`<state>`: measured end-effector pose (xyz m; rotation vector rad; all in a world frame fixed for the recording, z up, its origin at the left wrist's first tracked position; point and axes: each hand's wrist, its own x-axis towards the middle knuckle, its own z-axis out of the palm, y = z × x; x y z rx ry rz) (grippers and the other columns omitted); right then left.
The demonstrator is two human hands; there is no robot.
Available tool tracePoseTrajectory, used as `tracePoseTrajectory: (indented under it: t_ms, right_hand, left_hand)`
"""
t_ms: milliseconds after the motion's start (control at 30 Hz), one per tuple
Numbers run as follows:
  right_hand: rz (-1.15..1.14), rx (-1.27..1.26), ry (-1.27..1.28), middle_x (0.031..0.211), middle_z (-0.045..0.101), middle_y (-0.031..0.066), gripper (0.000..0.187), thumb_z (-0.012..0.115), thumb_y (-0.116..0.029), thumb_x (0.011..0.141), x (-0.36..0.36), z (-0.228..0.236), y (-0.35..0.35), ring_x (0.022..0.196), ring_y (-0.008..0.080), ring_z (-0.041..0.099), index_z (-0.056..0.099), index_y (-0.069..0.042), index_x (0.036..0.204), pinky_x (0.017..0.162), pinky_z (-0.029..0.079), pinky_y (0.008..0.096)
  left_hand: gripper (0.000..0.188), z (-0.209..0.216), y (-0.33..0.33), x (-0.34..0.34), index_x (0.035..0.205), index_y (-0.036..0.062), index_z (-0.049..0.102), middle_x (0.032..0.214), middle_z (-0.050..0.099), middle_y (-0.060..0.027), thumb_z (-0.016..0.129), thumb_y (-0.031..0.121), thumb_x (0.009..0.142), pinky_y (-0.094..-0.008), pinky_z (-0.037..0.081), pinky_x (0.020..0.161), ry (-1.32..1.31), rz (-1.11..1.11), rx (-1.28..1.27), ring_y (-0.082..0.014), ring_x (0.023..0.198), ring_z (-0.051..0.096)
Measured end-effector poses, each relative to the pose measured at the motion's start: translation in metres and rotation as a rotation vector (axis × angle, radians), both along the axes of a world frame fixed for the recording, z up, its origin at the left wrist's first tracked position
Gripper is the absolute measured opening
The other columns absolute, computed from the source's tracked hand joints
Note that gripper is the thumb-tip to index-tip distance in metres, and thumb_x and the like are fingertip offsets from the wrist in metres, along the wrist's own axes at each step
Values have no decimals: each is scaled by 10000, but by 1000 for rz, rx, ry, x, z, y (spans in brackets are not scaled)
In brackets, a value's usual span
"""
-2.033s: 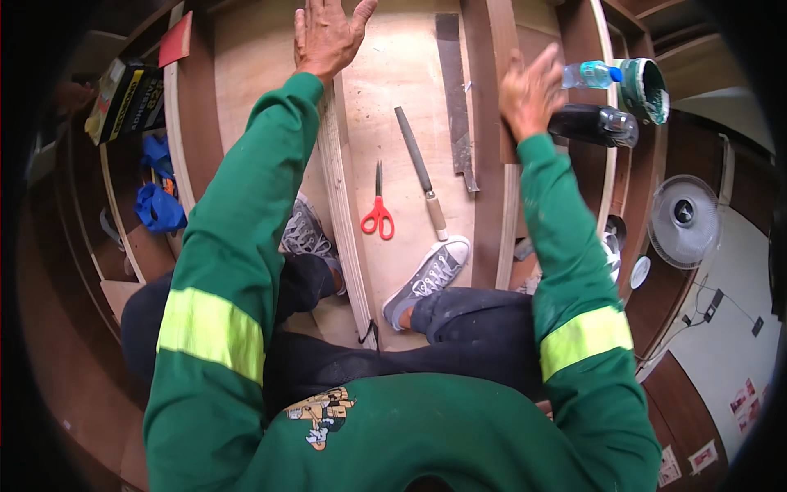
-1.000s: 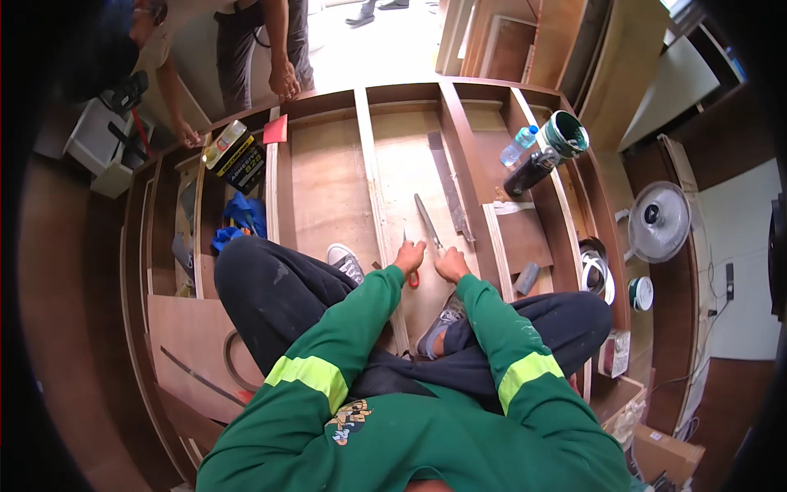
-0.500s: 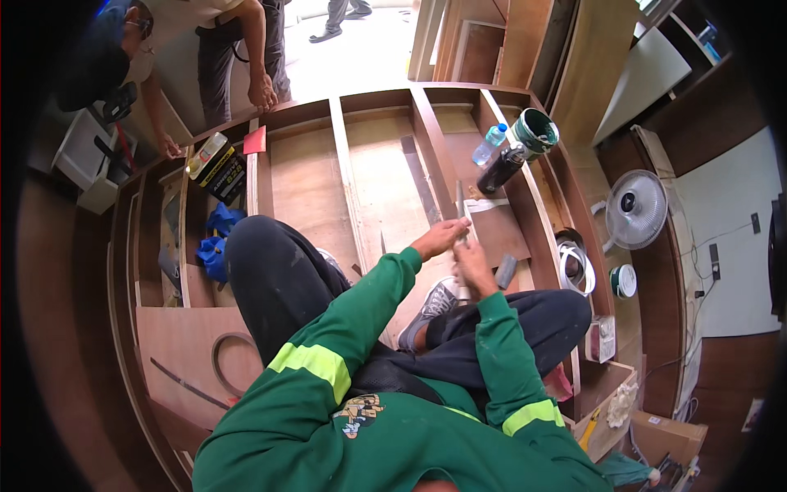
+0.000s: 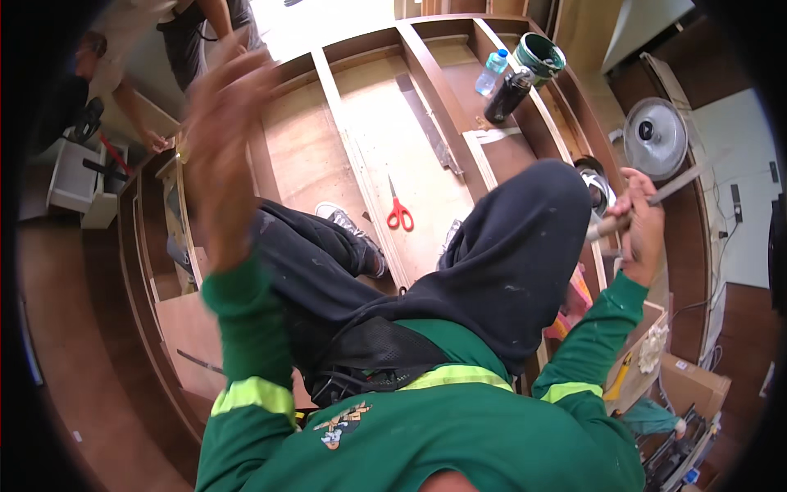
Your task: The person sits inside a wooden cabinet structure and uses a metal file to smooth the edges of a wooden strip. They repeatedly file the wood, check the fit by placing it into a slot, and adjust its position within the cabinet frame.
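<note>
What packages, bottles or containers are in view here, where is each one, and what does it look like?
Plastic water bottle: top centre-right, clear with blue cap.
Dark flask: beside the bottle, black, lying tilted.
Green bucket: right of the bottle, round, open top.
Cardboard box: lower right, brown, rectangular.

Red-handled scissors (image 4: 399,211) on the wooden frame (image 4: 373,176) — clear bottle (image 4: 491,72) and green bucket (image 4: 539,57) beyond.
</note>
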<state>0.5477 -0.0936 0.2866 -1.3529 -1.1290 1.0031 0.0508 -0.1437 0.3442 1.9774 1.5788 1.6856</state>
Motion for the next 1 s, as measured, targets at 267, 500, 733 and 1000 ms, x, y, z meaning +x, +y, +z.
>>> tracePoseTrajectory:
  t_ms: [267,500,733,1000]
  right_hand:
    - [99,-241,-152,650,517,-53,313,574,-304,1058,-23,-144,53,493,51,428,748,-44,1060,464,405,249]
    - [141,54,-809,964,744,195,619,504,-621,1010,-40,-135,161,931,330,710,754,-61,1093,824,521,423]
    - [-87,-195,-1133,1190,662,299,658,435,-588,1028,60,-214,281,1160,471,613,676,-7,1221,979,473,518]
    - [-154,-531,-1393,1200,666,310,773,330,-641,1019,111,-347,287,1173,492,608,699,10,1212,1041,442,535]
  left_hand:
    - [372,-143,-231,-103,1367,-39,558,1154,649,-112,522,188,1074,-304,460,970,-285,557,-630,-190,1058,607]
    - [413,-256,-342,-22,1367,-46,547,1281,624,-152,569,176,1019,-386,436,1039,-84,-36,-1524,-263,1204,580]
    - [421,-321,-269,34,1366,-32,552,1279,627,-157,577,201,1017,-396,440,1034,-182,-216,-1622,-286,1203,581]
    - [430,-392,-96,91,1365,-16,558,1277,629,-162,586,229,1013,-408,444,1028,-366,-451,-1598,-313,1202,582]
